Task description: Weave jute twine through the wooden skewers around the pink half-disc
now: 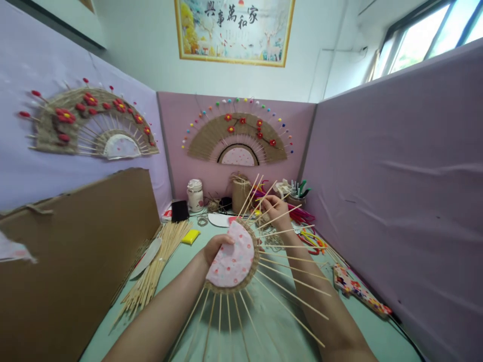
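Observation:
A half-made fan (232, 261) hangs above the green table: a pink flowered half-disc edged with jute twine, with thin bamboo sticks fanning out all round it. My left hand (214, 249) is closed on the flat edge of the disc, thumb on top. Farther back, my right hand (274, 210) is pinched among the far sticks, on what looks like a strand of jute twine; the strand itself is hard to make out.
A bundle of bamboo sticks (156, 266) lies at the left beside a big cardboard sheet (75, 251). A white jar (195, 195), a twine roll (240, 193), a yellow block (190, 236) and scissors (311, 241) crowd the back. Finished fans (237, 138) hang on the partitions.

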`<move>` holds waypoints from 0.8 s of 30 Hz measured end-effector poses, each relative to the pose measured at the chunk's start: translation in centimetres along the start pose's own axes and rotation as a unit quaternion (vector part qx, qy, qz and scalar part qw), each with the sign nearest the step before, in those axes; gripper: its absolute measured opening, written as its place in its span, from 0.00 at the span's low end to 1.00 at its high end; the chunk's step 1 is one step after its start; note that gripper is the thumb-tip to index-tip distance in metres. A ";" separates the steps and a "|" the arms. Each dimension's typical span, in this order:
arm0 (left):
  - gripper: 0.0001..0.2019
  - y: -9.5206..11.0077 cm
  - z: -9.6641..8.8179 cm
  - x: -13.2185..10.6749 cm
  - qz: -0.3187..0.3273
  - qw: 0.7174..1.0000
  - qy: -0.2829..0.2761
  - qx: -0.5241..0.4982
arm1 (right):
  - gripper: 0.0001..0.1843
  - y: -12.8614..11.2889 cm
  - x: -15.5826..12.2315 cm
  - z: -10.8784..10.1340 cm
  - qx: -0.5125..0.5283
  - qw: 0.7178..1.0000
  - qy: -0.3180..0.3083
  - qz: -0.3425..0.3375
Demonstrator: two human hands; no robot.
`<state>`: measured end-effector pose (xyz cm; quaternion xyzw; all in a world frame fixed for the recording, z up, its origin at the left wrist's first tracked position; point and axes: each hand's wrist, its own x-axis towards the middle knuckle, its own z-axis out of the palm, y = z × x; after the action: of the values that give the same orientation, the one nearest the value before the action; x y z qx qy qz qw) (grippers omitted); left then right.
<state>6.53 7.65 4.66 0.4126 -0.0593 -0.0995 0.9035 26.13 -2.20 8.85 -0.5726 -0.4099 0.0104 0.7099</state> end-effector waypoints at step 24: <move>0.15 -1.6 0.5 -1.3 0.030 0.995 0.081 -0.054 | 0.13 -0.2 0.0 -2.0 -0.055 0.996 -0.066 0.013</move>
<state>4.97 6.59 3.73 0.3678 0.0074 -0.0417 0.9289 27.21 -3.83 9.00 -0.6145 -0.4477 0.0348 0.6487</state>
